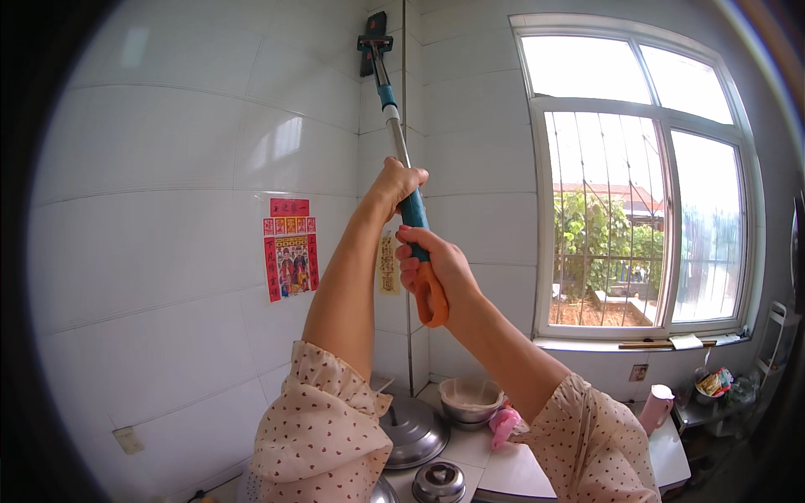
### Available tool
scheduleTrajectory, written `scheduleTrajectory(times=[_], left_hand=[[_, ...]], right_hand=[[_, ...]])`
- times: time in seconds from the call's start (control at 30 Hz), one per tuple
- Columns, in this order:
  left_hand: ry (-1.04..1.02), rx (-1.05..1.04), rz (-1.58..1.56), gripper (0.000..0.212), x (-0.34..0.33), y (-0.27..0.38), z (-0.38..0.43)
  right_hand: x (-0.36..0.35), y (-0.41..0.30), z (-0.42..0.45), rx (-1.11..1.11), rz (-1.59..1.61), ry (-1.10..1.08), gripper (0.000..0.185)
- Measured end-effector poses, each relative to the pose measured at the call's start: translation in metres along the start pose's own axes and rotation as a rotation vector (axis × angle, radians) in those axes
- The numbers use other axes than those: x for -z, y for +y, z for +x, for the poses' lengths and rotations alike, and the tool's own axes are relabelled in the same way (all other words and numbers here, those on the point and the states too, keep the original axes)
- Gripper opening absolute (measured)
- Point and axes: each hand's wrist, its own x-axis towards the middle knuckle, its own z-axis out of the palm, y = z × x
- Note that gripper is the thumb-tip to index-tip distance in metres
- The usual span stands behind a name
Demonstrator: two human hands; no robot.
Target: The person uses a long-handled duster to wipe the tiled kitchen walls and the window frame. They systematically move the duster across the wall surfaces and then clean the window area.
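Both my arms reach up with a telescopic mop. My left hand (400, 182) grips the mop pole (398, 141) where its metal tube meets the blue-green sleeve. Lower down, my right hand (440, 256) is wrapped around the end of that sleeve, just above the orange loop handle (433, 302). The mop's narrow dark head (375, 43) stands lengthwise up near the tiled corner and appears to rest against the wall tiles (302, 56). The head's underside is hidden from me.
A window with bars (607, 220) is on the right. Below stand a large metal lid (412, 434), a small lidded metal pot (439, 483), bowls (470, 402), a pink plastic bag (505, 426) and a pink jug (656, 409). A vertical pipe (405, 94) runs along the corner; a red poster (290, 251) hangs left.
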Motion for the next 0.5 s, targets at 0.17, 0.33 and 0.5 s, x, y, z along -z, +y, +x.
scheduleTrajectory(times=[0.17,0.33,0.5], left_hand=[[0.061,-0.048,-0.106,0.05,-0.054,-0.044,-0.023],[-0.057,-0.099,-0.171,0.069,-0.109,-0.106,-0.143],[-0.072,-0.146,-0.194,0.066,-0.11,-0.126,-0.176]], right_hand=[[0.054,0.022,-0.023,-0.012,-0.092,0.072,0.019],[0.105,0.087,-0.138,-0.085,-0.09,0.183,0.025],[0.104,0.112,-0.164,-0.113,-0.012,0.191,0.024]])
